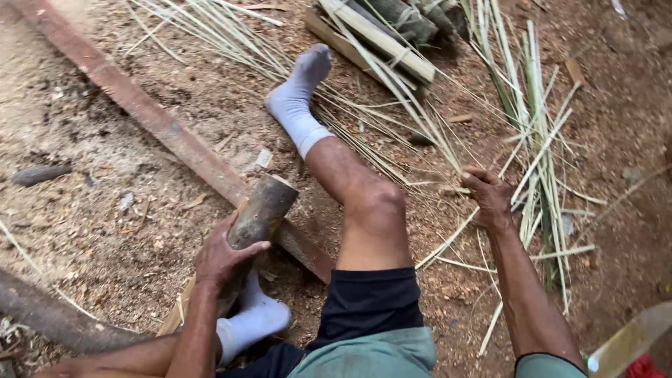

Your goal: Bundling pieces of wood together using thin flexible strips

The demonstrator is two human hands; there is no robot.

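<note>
My left hand grips the short brown bamboo log while my right hand closes on pale split strips, the selecting step, I judge.

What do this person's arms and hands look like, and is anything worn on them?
Both hands, the left hand and the right hand, are bare, with no gloves, rings or watch visible. The forearms are bare and lean. A grey-green short sleeve edged in black shows at the right upper arm.
</note>
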